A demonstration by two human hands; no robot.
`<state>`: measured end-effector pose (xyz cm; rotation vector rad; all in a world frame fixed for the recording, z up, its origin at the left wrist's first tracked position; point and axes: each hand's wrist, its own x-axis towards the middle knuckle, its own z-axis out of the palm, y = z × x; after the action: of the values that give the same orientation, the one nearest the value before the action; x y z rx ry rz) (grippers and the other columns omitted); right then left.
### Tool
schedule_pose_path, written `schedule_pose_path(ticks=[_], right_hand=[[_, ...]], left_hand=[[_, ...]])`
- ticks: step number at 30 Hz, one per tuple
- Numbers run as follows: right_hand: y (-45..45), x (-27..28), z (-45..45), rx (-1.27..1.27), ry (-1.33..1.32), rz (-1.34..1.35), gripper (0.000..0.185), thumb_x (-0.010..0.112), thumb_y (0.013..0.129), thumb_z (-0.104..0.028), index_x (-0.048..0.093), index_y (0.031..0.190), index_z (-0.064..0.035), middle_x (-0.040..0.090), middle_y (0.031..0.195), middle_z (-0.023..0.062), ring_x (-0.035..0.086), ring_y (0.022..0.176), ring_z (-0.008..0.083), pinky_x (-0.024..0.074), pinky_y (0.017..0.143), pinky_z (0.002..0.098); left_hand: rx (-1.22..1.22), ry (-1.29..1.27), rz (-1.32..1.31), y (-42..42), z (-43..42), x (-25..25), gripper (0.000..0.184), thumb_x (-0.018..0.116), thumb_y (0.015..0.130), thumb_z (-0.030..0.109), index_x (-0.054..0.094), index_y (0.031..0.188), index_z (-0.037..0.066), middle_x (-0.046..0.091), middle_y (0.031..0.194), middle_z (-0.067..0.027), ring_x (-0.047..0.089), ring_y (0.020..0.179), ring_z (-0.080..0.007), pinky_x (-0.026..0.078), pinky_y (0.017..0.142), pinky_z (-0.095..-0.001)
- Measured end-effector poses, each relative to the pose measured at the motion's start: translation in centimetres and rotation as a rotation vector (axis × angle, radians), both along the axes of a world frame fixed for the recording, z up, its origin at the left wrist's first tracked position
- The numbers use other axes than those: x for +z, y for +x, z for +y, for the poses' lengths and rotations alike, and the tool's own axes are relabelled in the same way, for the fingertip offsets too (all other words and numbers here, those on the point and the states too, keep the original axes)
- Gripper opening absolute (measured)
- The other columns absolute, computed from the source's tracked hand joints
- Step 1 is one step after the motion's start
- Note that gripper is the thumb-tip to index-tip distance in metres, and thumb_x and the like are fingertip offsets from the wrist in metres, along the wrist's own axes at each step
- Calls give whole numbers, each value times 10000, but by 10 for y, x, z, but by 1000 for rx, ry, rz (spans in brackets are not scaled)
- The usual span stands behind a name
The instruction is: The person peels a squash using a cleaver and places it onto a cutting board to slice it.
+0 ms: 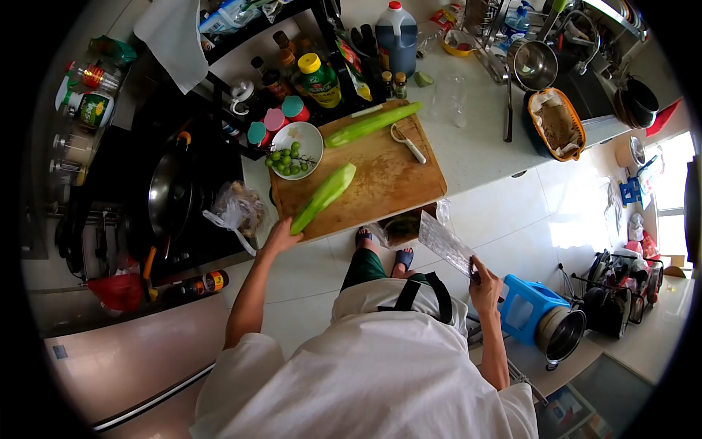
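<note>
A wooden cutting board (380,183) lies on the counter. On its left half is a peeled green vegetable (325,196), its lower end at the fingers of my left hand (280,238), which are closed on it. My right hand (485,285) is wrapped round the handle of a cleaver (446,247), held off the board's lower right with its broad blade pointing up and left. A second long green vegetable (373,124) lies along the board's upper edge. Right of it rests a white peeler (409,143). A white bowl (303,139) with green grape-like fruit stands at the upper left.
Left of the board are a plastic bag (238,208) and a wok (170,192) on the stove. Bottles, including a yellow-capped one (319,82), stand behind the board. An orange basket (557,124) sits near the sink. Below the board's edge is a lined bin (402,227).
</note>
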<state>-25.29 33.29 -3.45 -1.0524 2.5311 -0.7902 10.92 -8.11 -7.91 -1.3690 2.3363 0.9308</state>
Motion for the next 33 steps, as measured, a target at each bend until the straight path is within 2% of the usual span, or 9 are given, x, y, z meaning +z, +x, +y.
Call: schedule_pose_path(ticks=[2, 5, 8, 11, 15, 21, 24, 27, 33], right_hand=[[0, 8, -10, 75, -29, -46, 580, 560, 679, 98, 644, 1210, -119, 615, 802, 148, 631, 688, 342, 504, 623, 415], [7, 16, -41, 169, -154, -6, 556, 567, 689, 137, 659, 1191, -84, 583, 842, 147, 623, 676, 307, 490, 613, 373], [21, 21, -75, 290, -190, -25, 580, 609, 688, 68, 626, 1235, -122, 574, 880, 119, 649, 685, 294, 521, 585, 410], [45, 37, -109, 444, -168, 34, 609, 620, 695, -1, 586, 1288, -139, 567, 786, 98, 624, 623, 278, 518, 537, 396], [73, 53, -146, 555, -308, 92, 654, 665, 638, -73, 597, 1282, -163, 542, 683, 45, 591, 581, 242, 490, 514, 378], [98, 51, -170, 598, -410, 217, 661, 660, 623, -89, 598, 1276, -164, 509, 664, 14, 598, 611, 205, 490, 549, 337], [96, 51, -176, 566, -383, 206, 680, 687, 615, -123, 594, 1287, -174, 515, 671, 12, 596, 608, 210, 487, 545, 344], [92, 48, -180, 539, -344, 162, 705, 716, 603, -160, 591, 1296, -185, 519, 671, 19, 591, 600, 221, 480, 531, 351], [90, 47, -187, 505, -313, 80, 716, 743, 605, -213, 587, 1304, -205, 540, 679, 26, 579, 577, 238, 464, 507, 364]], left_hand=[[-51, 152, 291, 4, 13, -13, 472, 726, 826, 200, 520, 1191, -17, 617, 881, -112, 611, 798, -233, 512, 703, -351], [419, 779, 469, -37, 56, 39, 283, 715, 842, 164, 537, 1030, 47, 569, 791, -62, 563, 645, -158, 462, 554, -307], [624, 950, 657, -82, 92, 71, 168, 640, 908, 178, 518, 974, 84, 529, 751, -34, 526, 608, -100, 402, 495, -243], [646, 1198, 945, -97, 112, 64, 200, 574, 950, 278, 550, 1022, 93, 584, 819, -46, 553, 650, -123, 424, 521, -254], [949, 1198, 1090, -88, 135, 2, 504, 446, 998, 368, 441, 1367, 24, 600, 1187, -125, 604, 1043, -221, 496, 897, -360], [617, 1612, 1485, -102, 136, -7, 524, 421, 997, 338, 404, 1414, 21, 506, 1378, -134, 542, 1197, -214, 437, 1030, -357], [948, 1237, 1248, -131, 144, 57, 532, 405, 999, 347, 396, 1421, 23, 528, 1358, -97, 560, 1152, -189, 464, 980, -327], [1078, 1184, 1056, -127, 145, 42, 518, 403, 996, 359, 416, 1419, 60, 574, 1306, -48, 605, 1037, -154, 513, 842, -280], [921, 1263, 977, -129, 136, 57, 460, 393, 992, 364, 491, 1374, 127, 653, 1052, 6, 609, 717, -102, 474, 520, -244]])
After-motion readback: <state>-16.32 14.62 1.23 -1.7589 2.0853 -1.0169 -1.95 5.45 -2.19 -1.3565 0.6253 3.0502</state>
